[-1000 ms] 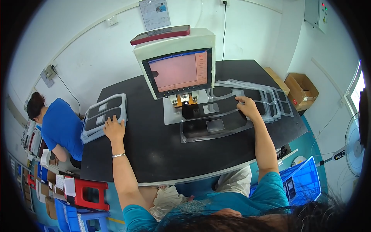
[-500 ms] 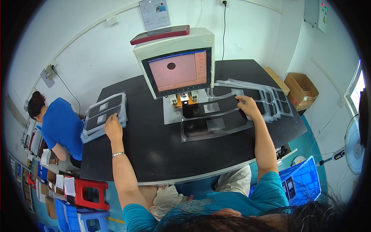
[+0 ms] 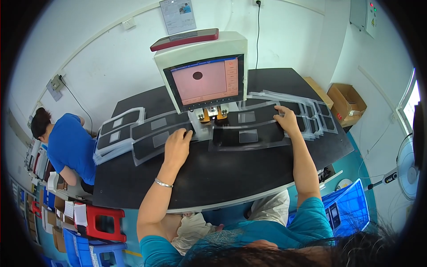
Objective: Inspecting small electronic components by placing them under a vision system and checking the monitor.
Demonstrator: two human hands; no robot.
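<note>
A clear plastic sheet with black panels and pale windows (image 3: 144,149) is in my left hand (image 3: 177,149), whose closed fingers pinch its right end. It lies partly over the stack of similar sheets (image 3: 116,123) on the left. My right hand (image 3: 287,121) grips the right edge of a second black-panelled sheet (image 3: 227,137). That sheet's left end reaches the small metal fixture (image 3: 212,116) beneath the machine's monitor (image 3: 202,82). The screen shows a dark round spot on pink.
More panelled sheets (image 3: 327,118) are fanned out on the right of the black table (image 3: 213,178). A red-cased flat device (image 3: 184,39) rests atop the monitor. An open cardboard box (image 3: 348,104) stands beyond the right edge. A co-worker in blue (image 3: 71,144) is at the left.
My left hand has moved right from the left stack to near the fixture and now holds a sheet. The sheet in my right hand has shifted slightly away from me, toward the fixture.
</note>
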